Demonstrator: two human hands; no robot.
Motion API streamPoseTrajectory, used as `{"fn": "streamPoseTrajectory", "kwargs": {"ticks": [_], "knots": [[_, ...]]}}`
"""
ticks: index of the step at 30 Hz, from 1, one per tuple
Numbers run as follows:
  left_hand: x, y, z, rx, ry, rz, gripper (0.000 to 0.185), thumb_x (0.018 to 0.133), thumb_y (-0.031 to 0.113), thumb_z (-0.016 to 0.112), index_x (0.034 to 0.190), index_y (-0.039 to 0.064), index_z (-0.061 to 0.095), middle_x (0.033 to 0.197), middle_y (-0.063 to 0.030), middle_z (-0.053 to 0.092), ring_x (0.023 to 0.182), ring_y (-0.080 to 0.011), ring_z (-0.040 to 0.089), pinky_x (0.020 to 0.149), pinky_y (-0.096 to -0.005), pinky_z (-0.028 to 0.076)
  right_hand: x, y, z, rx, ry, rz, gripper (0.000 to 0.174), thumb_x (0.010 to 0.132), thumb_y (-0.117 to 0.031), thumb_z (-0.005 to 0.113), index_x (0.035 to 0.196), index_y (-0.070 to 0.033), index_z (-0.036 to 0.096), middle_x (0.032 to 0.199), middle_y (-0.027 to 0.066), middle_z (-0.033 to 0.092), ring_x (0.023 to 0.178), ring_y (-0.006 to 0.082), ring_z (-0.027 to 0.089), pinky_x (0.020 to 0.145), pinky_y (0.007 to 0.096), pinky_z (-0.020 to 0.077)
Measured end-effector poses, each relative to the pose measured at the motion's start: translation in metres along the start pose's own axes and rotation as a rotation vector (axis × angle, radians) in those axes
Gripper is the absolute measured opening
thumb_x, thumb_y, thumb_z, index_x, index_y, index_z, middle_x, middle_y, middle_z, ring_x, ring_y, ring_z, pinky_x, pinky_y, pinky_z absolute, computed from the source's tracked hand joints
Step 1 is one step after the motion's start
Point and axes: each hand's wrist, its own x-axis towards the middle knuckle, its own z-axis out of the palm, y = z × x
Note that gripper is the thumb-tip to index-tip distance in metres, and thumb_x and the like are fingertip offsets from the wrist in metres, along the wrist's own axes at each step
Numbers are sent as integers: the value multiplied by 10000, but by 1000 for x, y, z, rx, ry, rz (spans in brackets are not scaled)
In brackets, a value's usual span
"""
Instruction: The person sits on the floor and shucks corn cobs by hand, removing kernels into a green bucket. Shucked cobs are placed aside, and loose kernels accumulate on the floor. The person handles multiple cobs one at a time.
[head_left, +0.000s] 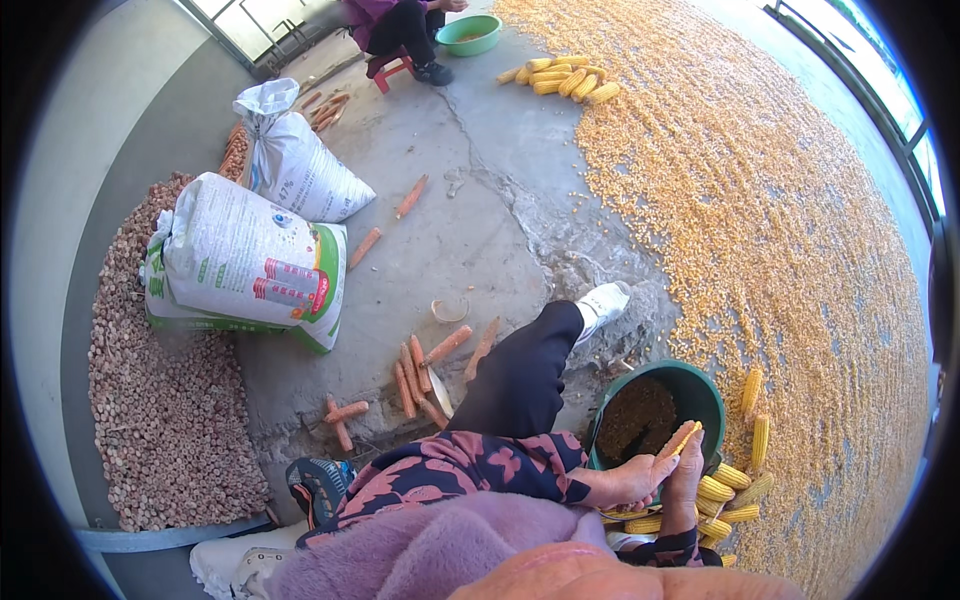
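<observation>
A partly shelled corn cob (681, 440) is held by both of my hands above the near rim of a green bucket (714, 390). My left hand (636, 480) grips its lower end, while my right hand (686, 474) wraps its far side, where a strip of yellow kernels still shows. Dark matter lies on the bucket's bottom. Unshelled yellow corn ears (716, 489) are piled beside and below my right hand. Several bare reddish cobs (410, 375) lie on the concrete to the left of my leg.
Loose corn kernels (787, 262) cover the floor on the right. Two filled woven sacks, one large (247, 255) and one tied (307, 165), stand left beside stacked cobs (165, 420). Another person (405, 34) sits on a red stool near a green basin (469, 45) and more ears (562, 77).
</observation>
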Motion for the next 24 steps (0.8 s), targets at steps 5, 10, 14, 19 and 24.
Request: {"fn": "streamPoseTrajectory", "kwargs": {"ticks": [5, 10, 14, 19, 24], "knots": [[-6, 7, -1, 13, -1, -10, 578, 1034, 612, 370, 1127, 58, 508, 729, -23, 483, 524, -93, 487, 432, -240, 431, 5, 11, -6, -131, 32, -75, 611, 1076, -546, 322, 1053, -18, 628, 894, 62, 613, 791, 176, 576, 682, 336, 469], [-4, 7, 0, -3, 17, 17, 572, 1031, 614, 366, 1061, 60, 507, 699, -38, 510, 487, -111, 482, 425, -266, 430, 6, 4, -9, -369, 18, -157, 607, 1080, -527, 311, 1039, -8, 624, 878, 78, 612, 793, 184, 575, 690, 343, 466], [-7, 8, 2, 54, -37, 45, 582, 1034, 605, 385, 1201, 57, 485, 714, -26, 482, 505, -97, 476, 427, -242, 427, 6, -3, -6, -124, 94, -94, 596, 1072, -556, 347, 1007, -32, 626, 883, 37, 611, 789, 175, 572, 708, 347, 471], [-16, 15, 7, 158, -78, 70, 534, 1051, 549, 396, 1293, 77, 457, 695, -37, 496, 501, -107, 487, 424, -257, 427, 3, -16, -13, 94, 89, 10, 518, 1068, -535, 390, 871, -92, 574, 784, 2, 543, 691, 128, 517, 632, 298, 442], [-9, -1, 0, 190, -27, 91, 510, 1048, 550, 404, 1165, 60, 482, 689, -32, 501, 489, -110, 485, 421, -269, 427, 8, -2, -3, 119, 159, -37, 496, 1082, -472, 355, 848, -98, 583, 772, 15, 570, 680, 160, 554, 624, 342, 470]]}}
